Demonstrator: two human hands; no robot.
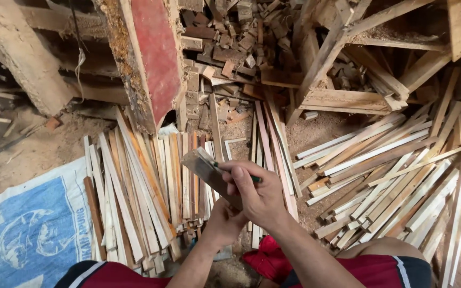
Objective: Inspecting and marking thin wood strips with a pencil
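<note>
Fingers of right hand pinching green pencil on wood strip; left hand gripping strip from below, slat pile w/ it behind.

Woven plastic sack lying flat on the floor at lower left, white border, blue panel with pale fish drawing
</note>
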